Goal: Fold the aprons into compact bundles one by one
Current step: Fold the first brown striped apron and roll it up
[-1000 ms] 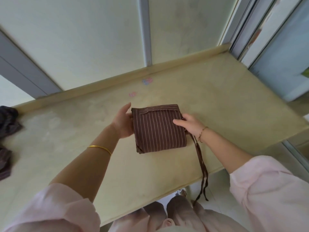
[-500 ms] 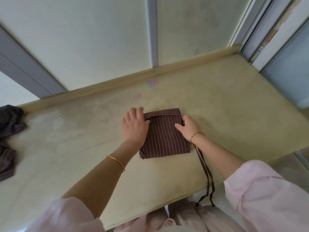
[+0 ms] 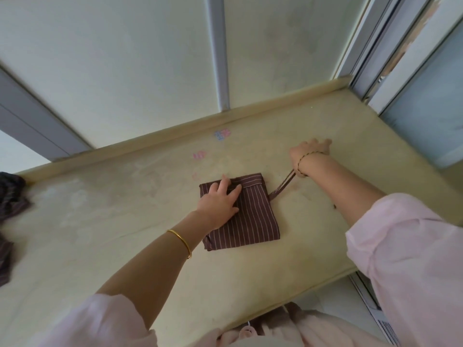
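Note:
A brown apron with thin white stripes lies folded into a square bundle on the beige counter. My left hand presses flat on the bundle's far left part, fingers spread. Its brown strap runs taut from the bundle's right side up to my right hand, which grips the strap and holds it out to the far right. The strap's end is hidden behind that wrist.
More dark striped fabric lies heaped at the counter's left edge. Small pink and blue stickers mark the counter near the back wall. A sliding door frame stands at the right. The counter's front edge drops to the floor.
My right hand left the bundle's right edge and pulled the strap, which hung over the counter's front edge, up and out to the far right. My left hand stayed pressing on the bundle.

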Available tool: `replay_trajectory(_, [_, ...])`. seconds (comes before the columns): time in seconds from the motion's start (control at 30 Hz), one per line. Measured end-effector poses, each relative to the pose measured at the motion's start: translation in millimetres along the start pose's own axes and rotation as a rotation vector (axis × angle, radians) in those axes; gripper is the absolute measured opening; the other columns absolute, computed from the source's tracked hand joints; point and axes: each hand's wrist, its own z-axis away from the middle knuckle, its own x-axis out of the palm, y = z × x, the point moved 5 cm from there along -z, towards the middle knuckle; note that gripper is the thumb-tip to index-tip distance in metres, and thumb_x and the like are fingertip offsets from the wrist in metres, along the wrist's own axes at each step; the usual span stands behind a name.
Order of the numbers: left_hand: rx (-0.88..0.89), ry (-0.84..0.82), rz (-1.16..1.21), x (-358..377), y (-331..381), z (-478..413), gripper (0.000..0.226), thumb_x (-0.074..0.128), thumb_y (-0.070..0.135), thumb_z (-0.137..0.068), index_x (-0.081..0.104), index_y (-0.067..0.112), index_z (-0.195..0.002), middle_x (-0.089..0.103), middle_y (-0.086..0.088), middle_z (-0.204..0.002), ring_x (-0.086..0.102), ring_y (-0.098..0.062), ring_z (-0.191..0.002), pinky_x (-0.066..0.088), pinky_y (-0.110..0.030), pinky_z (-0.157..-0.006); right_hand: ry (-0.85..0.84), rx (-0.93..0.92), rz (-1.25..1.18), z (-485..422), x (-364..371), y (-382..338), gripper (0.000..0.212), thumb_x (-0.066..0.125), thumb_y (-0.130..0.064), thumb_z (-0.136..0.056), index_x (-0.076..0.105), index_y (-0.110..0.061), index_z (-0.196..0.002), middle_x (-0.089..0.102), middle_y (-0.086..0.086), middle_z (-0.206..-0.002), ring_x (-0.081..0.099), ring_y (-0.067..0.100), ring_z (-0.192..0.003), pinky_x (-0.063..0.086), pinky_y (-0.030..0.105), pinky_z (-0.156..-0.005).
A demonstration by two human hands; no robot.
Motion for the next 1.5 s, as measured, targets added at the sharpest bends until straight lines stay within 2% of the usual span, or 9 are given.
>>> replay_trajectory(0.13, [-0.019, 0.101, 0.329, -25.2, -11.3, -5.7, 0.041, 0.042, 0.024, -0.099, 0.038, 0.023, -0.14, 0.035, -0.005, -0.138, 0.048, -0.021, -0.111, 0.046, -0.037, -0.098, 0.148, -0.268, -0.121, -9.8, -10.5, -41.0, 0.042, 0.049, 0.0, -0.085, 0.05, -0.009, -0.125, 0.05, 0.012, -0.124, 0.05, 0.031, -0.114, 0.046, 0.042, -0.093])
replay_trajectory(0.23, [-0.095, 0.299, 0.179, -38.2, -22.4, -10.6, 0.04, 0.051, 0.026, -0.096, 0.043, 0.019, -0.134, 0.04, -0.005, -0.134, 0.043, -0.025, -0.121, 0.039, -0.038, -0.103, 0.069, -0.426, -0.379, -7.0, 7.8, -84.5, 0.035, 0.047, -0.023, -0.094, 0.05, -0.01, -0.127, 0.056, 0.011, -0.123, 0.055, 0.028, -0.107, 0.048, 0.041, -0.092])
replay_trajectory(0.37, [-0.15, 0.042, -0.008, -16.7, -32.5, -24.6, 0.056, 0.049, 0.048, -0.093, 0.037, 0.017, -0.137, 0.039, -0.008, -0.135, 0.039, -0.028, -0.123, 0.035, -0.042, -0.104, 0.108, -0.423, -0.21, -11.0, 25.1, -110.1, 0.042, 0.06, -0.039, -0.088, 0.051, -0.012, -0.12, 0.049, 0.009, -0.121, 0.049, 0.027, -0.108, 0.046, 0.037, -0.087])
replay_trajectory(0.6, [-0.16, -0.005, 0.03, -14.4, -38.5, -39.2, 0.058, 0.056, 0.051, -0.088, 0.038, 0.014, -0.13, 0.044, -0.008, -0.127, 0.044, -0.028, -0.117, 0.039, -0.043, -0.1, -0.038, -0.318, -0.296, -26.1, 15.6, -112.6, 0.058, 0.076, -0.032, -0.077, 0.046, -0.01, -0.121, 0.055, 0.008, -0.115, 0.055, 0.026, -0.104, 0.046, 0.034, -0.076])
replay_trajectory(0.8, [-0.13, 0.016, 0.082, -16.0, -38.8, -36.8, 0.056, 0.059, 0.048, -0.087, 0.04, 0.017, -0.13, 0.047, -0.006, -0.127, 0.045, -0.026, -0.117, 0.039, -0.041, -0.101, -0.167, -0.405, -0.308, -28.8, 20.2, -113.8, 0.037, 0.07, -0.032, -0.081, 0.058, -0.011, -0.109, 0.062, 0.007, -0.104, 0.057, 0.025, -0.091, 0.049, 0.033, -0.077])
replay_trajectory(0.93, [-0.068, -0.004, 0.253, -34.3, -54.1, -30.3, 0.071, 0.069, 0.049, -0.078, 0.042, 0.021, -0.137, 0.047, -0.001, -0.13, 0.041, -0.023, -0.121, 0.037, -0.037, -0.102, -0.055, -0.548, -0.484, -8.5, -3.7, -104.8, 0.032, 0.065, -0.024, -0.087, 0.051, -0.015, -0.114, 0.056, 0.003, -0.098, 0.055, 0.023, -0.088, 0.044, 0.03, -0.072])
replay_trajectory(1.03, [0.011, 0.052, 0.238, -72.5, -63.4, -24.5, 0.047, 0.07, 0.048, -0.075, 0.058, 0.024, -0.114, 0.057, 0.001, -0.108, 0.049, -0.022, -0.106, 0.04, -0.036, -0.092, 0.168, -0.603, -0.526, 7.8, -41.8, -90.2, 0.018, 0.062, -0.024, -0.088, 0.049, -0.02, -0.1, 0.052, -0.003, -0.092, 0.053, 0.016, -0.08, 0.04, 0.026, -0.063])
replay_trajectory(1.27, [-0.04, 0.544, -0.035, -138.7, -45.5, 12.8, 0.024, 0.047, 0.029, -0.096, 0.048, 0.01, -0.111, 0.061, -0.008, -0.107, 0.058, -0.031, -0.097, 0.04, -0.037, -0.067, 0.823, -0.496, -0.469, 41.6, -85.2, -63.5, 0.029, 0.065, -0.012, -0.082, 0.037, -0.02, -0.083, 0.041, 0.0, -0.087, 0.037, 0.017, -0.08, 0.029, 0.028, -0.061])
replay_trajectory(1.5, [0.103, 0.097, -0.274, -17.5, -7.0, 39.3, 0.035, 0.045, 0.008, -0.094, 0.035, 0.009, -0.128, 0.049, -0.009, -0.122, 0.052, -0.026, -0.106, 0.039, -0.031, -0.069, 0.384, -0.622, -0.203, 51.9, 44.9, -99.8, 0.024, 0.06, -0.014, -0.087, 0.045, -0.015, -0.106, 0.053, 0.006, -0.108, 0.051, 0.023, -0.102, 0.037, 0.029, -0.073])
